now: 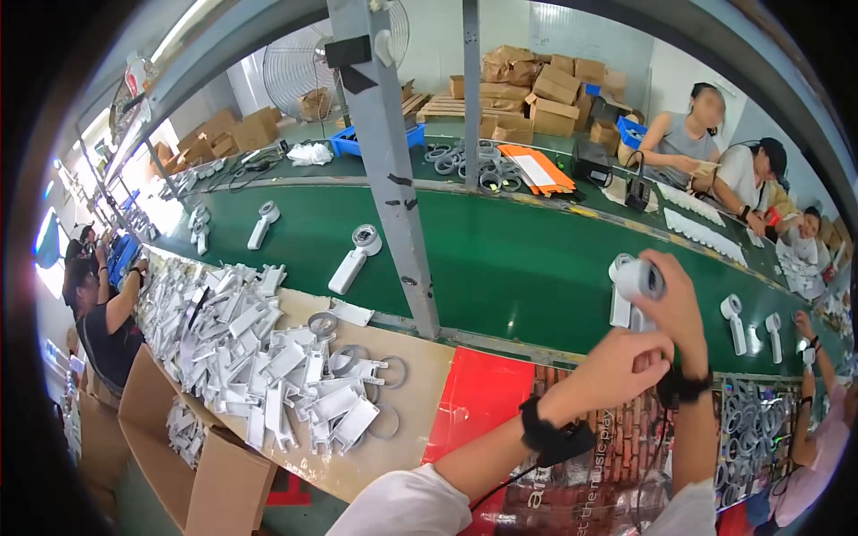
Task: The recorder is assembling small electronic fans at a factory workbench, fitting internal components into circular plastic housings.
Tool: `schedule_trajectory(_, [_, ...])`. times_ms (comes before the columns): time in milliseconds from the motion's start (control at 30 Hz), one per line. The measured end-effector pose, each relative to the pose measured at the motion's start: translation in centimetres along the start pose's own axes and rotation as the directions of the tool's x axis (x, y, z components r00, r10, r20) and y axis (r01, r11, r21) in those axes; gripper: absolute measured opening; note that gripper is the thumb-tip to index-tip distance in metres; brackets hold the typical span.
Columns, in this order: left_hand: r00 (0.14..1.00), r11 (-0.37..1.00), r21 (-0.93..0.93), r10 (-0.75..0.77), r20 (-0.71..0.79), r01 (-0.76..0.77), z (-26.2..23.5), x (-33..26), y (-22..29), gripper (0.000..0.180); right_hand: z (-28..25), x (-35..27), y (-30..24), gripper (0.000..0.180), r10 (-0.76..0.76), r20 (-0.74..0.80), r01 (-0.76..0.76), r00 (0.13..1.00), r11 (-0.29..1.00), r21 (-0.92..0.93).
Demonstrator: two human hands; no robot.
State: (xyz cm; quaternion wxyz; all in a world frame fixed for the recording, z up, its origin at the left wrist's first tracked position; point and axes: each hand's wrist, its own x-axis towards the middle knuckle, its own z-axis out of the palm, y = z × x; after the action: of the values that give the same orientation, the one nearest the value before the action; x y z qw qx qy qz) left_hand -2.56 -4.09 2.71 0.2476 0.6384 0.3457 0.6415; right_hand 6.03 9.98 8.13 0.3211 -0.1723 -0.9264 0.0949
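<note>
Both hands (648, 344) grip a white fan part (636, 284) above red sheet (478, 402).

A white part (636, 284) of smooth, faintly glossy plastic is gripped at right of centre by the right hand (675, 308) and the left hand (621, 364). The conveyor belt (500, 259) across the middle is seen as matt green rubbery sheet. At lower left, a heap of white parts (268, 357) in the same smooth plastic is spread on a bench top (420, 375) of pale, dull board. Rough brown cardboard is shown by the boxes (527, 89) at the top. The central post (389, 161) is of grey painted metal, scuffed in places.
</note>
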Motion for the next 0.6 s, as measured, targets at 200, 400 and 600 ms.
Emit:
schedule_trajectory(200, [0.998,0.721,0.691,0.058,0.023,-0.058,-2.6,-6.2,6.4,0.073,-1.2,-11.6,-11.7,0.056,0.098,-0.069,-0.069,0.993,0.938,0.339])
schedule_trajectory(400, [0.959,0.853,0.465,-0.282,0.029,0.236,-1.8,-6.3,7.0,0.083,-0.7,-12.3,-12.5,0.054,0.084,-0.045,-0.069,0.995,0.962,0.263])
schedule_trajectory(600, [0.959,0.954,0.156,-0.23,-0.165,0.256,-1.7,-5.5,4.4,0.072,-1.9,-12.6,-10.3,0.065,0.396,-0.13,-0.154,0.909,0.609,0.778])
